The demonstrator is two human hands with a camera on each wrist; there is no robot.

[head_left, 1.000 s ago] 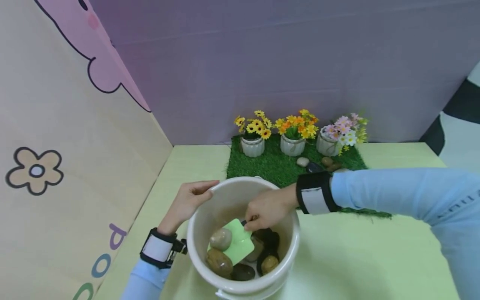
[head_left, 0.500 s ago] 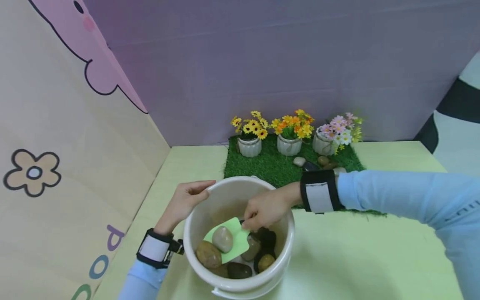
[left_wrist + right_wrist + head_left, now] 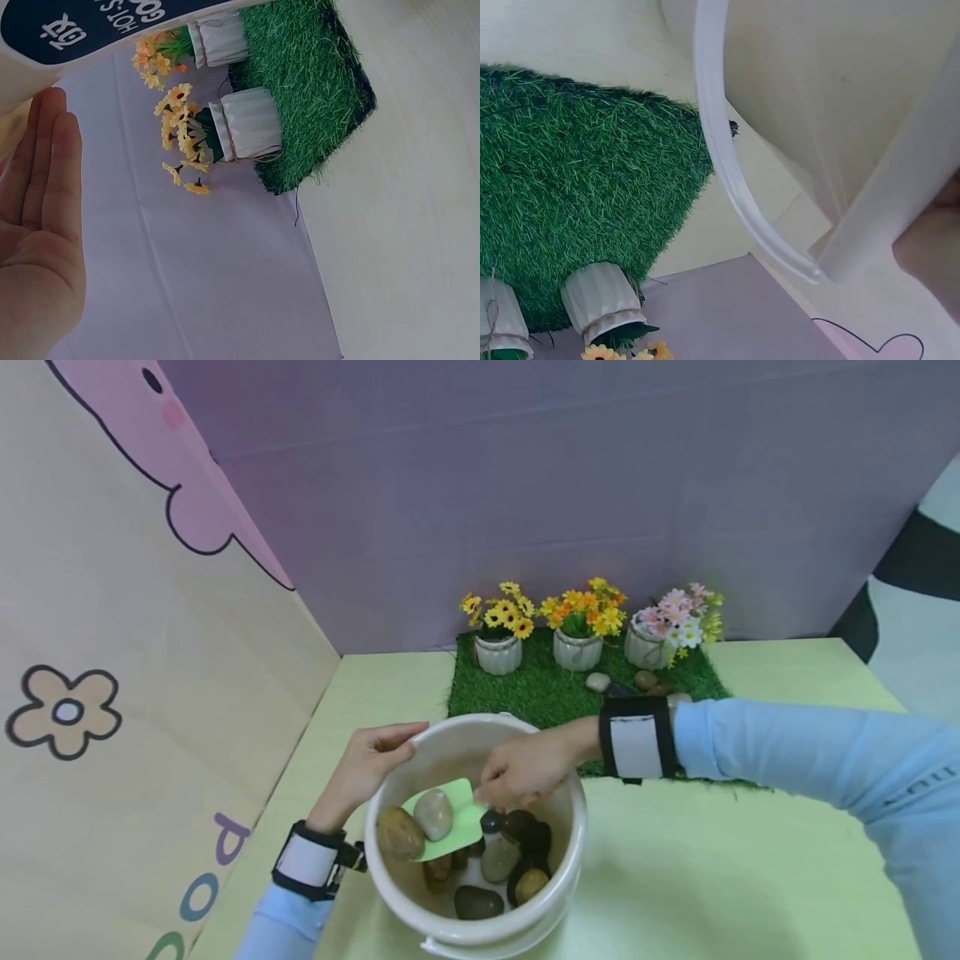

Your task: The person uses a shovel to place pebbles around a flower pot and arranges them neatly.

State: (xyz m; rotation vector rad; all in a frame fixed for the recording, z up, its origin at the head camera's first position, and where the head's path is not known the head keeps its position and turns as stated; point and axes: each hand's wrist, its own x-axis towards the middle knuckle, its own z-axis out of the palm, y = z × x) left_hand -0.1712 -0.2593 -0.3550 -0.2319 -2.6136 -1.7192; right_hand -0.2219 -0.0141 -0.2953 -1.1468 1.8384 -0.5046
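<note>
In the head view my right hand (image 3: 517, 770) grips a small light-green shovel (image 3: 468, 817) inside a white bucket (image 3: 476, 932); the fist hides its handle. A pale grey stone (image 3: 432, 814) lies on the blade. A larger brown stone (image 3: 400, 832) sits at the blade's left edge, close to the bucket wall. Several dark and brown stones (image 3: 479, 902) lie on the bucket's bottom. My left hand (image 3: 369, 767) holds the bucket's rim at the left, thumb at the rim. The left wrist view shows its fingers (image 3: 60, 176) straight along the outer wall.
Behind the bucket lies a green turf mat (image 3: 517, 693) bearing several stones (image 3: 597, 682) and three flower pots (image 3: 498, 655). A purple wall (image 3: 525, 485) rises behind the pale green table (image 3: 712, 877). The bucket's handle (image 3: 739, 187) shows in the right wrist view.
The shovel has risen in the bucket, carrying the grey stone and the brown stone up and left. More stones beneath now show. The left hand keeps its place on the rim.
</note>
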